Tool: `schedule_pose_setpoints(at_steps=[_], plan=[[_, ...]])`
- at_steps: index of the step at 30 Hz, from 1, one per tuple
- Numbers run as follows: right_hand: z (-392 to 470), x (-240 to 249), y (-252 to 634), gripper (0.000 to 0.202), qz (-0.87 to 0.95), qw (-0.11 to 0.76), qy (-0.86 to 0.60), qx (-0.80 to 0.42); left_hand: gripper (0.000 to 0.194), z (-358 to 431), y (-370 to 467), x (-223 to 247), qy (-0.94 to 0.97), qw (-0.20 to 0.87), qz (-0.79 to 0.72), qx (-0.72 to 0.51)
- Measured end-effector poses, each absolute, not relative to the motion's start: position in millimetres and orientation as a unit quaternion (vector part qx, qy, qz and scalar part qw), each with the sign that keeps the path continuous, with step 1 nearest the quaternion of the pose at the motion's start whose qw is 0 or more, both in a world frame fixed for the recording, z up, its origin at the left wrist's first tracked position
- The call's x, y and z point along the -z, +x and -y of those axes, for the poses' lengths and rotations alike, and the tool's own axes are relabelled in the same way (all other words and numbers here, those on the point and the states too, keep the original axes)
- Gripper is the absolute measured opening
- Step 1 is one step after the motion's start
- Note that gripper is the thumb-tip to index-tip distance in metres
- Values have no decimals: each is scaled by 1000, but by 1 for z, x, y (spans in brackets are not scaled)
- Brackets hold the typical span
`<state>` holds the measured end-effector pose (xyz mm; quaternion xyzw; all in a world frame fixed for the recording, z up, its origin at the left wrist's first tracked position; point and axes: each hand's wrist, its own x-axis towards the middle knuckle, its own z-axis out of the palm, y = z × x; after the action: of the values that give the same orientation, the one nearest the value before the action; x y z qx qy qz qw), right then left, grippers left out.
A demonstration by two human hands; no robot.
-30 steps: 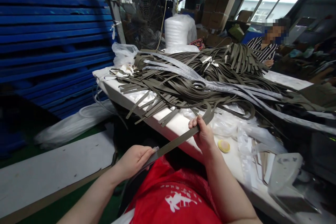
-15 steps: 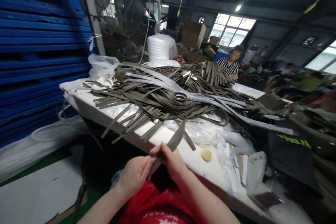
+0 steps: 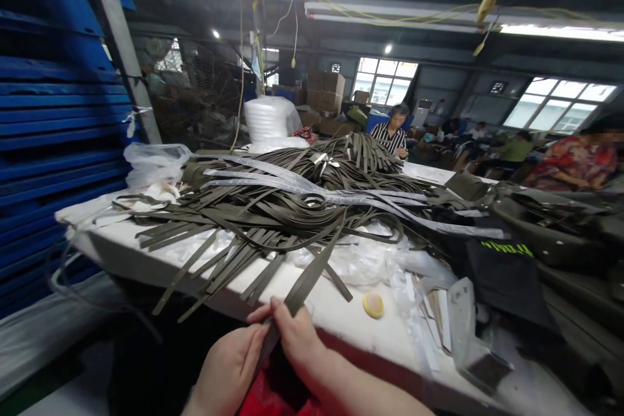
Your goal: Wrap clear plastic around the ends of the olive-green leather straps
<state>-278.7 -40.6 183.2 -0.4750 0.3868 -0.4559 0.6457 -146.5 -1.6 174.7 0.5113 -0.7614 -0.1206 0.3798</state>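
Both my hands pinch one olive-grey strap (image 3: pixel 311 276) at the table's near edge. My right hand (image 3: pixel 296 333) grips it higher up, thumb and fingers pressed on the band. Just below and to the left, my left hand (image 3: pixel 233 357) is closed round the lower part, which hangs down toward my lap. From my fingers the strap runs up and away into a large heap of similar straps (image 3: pixel 292 211) on the white table (image 3: pixel 336 315). Pale grey translucent strips (image 3: pixel 312 192) lie across the heap.
A round yellow-rimmed disc (image 3: pixel 373 305) lies right of my hands, near clear plastic bags (image 3: pixel 361 260) and a clear plastic holder (image 3: pixel 461 318). Dark fabric bags (image 3: pixel 511 279) cover the right side. Blue pallets (image 3: pixel 53 143) stand left. A person in stripes (image 3: pixel 390 135) sits across the table.
The view has swung to the right and tilted up, so the scene sits further left and my hands lower. Both hands keep their hold on the strap.
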Motion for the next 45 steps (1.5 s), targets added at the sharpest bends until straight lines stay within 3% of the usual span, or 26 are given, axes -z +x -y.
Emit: schedule_pose_setpoints(at_steps=[9,19,26,30,39,45], plan=[[84,-198,-317,58,-365,640,-376,562,53,-5,-143,-160,535,318,772,128],[36,-173,-287,71,-343,668,-482,452,50,4,-157,-173,507,366,775,96],[65,-181,-314,62,-387,681,-358,508,54,-7,-151,-166,551,281,774,135],[80,-193,-324,62,-362,649,-420,522,53,-5,-156,-177,554,275,769,158],[41,-187,-304,62,-357,682,-475,426,50,7,-172,-188,529,332,770,129],[82,-207,-338,49,-351,637,-362,582,48,1,-170,-187,528,312,773,161]])
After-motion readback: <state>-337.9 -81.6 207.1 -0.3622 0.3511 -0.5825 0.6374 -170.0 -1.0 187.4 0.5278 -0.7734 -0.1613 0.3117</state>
